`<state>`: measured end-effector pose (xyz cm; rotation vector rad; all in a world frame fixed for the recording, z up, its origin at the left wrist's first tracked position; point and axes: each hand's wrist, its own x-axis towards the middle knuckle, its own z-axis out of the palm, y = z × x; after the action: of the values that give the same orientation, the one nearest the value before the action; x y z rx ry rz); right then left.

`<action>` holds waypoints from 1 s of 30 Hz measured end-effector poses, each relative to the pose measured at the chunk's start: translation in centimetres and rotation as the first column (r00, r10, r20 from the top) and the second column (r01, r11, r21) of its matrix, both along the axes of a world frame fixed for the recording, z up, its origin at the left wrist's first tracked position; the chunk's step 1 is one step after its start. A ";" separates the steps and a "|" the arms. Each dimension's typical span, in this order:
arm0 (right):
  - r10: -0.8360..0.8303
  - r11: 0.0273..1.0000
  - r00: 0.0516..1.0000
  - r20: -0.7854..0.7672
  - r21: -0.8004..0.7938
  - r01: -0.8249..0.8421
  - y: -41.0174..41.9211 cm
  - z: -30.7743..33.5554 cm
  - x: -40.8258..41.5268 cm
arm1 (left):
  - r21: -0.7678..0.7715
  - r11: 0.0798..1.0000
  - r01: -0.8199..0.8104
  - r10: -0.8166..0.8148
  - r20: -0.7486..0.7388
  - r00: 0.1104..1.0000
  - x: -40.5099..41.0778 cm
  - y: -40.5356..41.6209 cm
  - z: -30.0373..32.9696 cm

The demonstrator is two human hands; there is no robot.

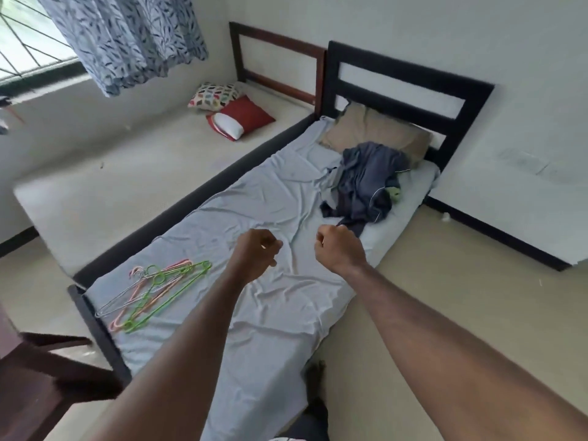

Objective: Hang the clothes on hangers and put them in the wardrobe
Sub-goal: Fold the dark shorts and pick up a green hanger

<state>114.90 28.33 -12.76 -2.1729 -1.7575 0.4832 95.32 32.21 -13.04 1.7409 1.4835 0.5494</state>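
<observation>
Beyond R hand [339,248] (empty fist): clothes [366,183]; hangers [152,294] left.

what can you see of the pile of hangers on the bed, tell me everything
The hangers lie flat in a loose overlapping pile on the wrinkled pale blue sheet, near the foot end of the bed on its left side. They are thin and look like wire or slim plastic: some bright green, some pink or peach, at least one grey. Their hooks point toward the head of the bed. An exact count is unclear. No clothes hang on them, and neither hand touches them.
</observation>
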 end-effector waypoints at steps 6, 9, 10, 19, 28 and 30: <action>-0.105 0.993 0.994 0.039 -0.058 0.107 8.8 -1.0 8.7 | -0.063 0.996 0.060 -0.058 0.038 0.998 9.6 11.5 -1.7; -0.179 0.983 0.983 0.030 -0.043 0.180 12.8 -1.5 13.5 | -0.049 0.994 0.095 -0.092 0.058 0.994 14.7 16.3 -2.2; -0.198 0.979 0.980 0.030 -0.049 0.199 14.0 -1.8 15.0 | -0.048 0.993 0.106 -0.103 0.063 0.993 16.3 17.6 -2.4; -0.278 0.959 0.961 -0.017 -0.058 0.276 25.2 -7.5 26.5 | -0.111 0.987 0.120 -0.115 0.044 0.992 28.2 27.4 -7.3; -0.215 0.964 0.971 -0.101 -0.184 0.194 41.6 -13.3 42.3 | -0.257 0.966 -0.033 0.030 -0.014 0.999 44.0 41.4 -9.3; -0.228 0.956 0.966 -0.123 -0.219 0.197 45.6 -14.4 46.1 | -0.262 0.964 -0.034 0.020 -0.053 0.998 47.8 45.5 -10.1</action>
<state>160.99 73.93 -27.20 -2.3640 -1.4307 0.7770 143.10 77.75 -23.17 1.5385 1.5409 0.3072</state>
